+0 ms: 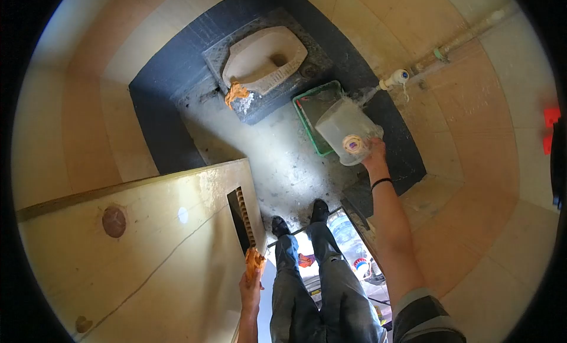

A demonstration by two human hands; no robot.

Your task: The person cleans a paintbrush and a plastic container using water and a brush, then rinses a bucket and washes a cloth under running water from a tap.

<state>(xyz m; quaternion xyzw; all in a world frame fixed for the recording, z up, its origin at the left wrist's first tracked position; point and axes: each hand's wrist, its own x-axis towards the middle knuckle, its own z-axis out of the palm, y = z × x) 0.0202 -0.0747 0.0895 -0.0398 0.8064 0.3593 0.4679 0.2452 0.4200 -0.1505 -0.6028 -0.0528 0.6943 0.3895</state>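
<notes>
My right hand [374,154] is closed on the near end of a translucent plastic bucket [341,123] with a round label on its side. The bucket lies tilted over a green-rimmed tub [302,121] on the floor, covering part of it. A whitish blur, perhaps water, shows between the bucket's far end and the wall tap [394,79]. Lower down, my left hand [251,288] grips a crumpled orange cloth [254,262] beside the slotted edge of the door [171,231].
A squat toilet [266,54] is set in a raised dark platform. Another orange cloth [236,92] lies on the platform's near corner, beside white residue. A pipe [466,37] runs along the right wall. My feet stand at the doorway, with cluttered items beyond.
</notes>
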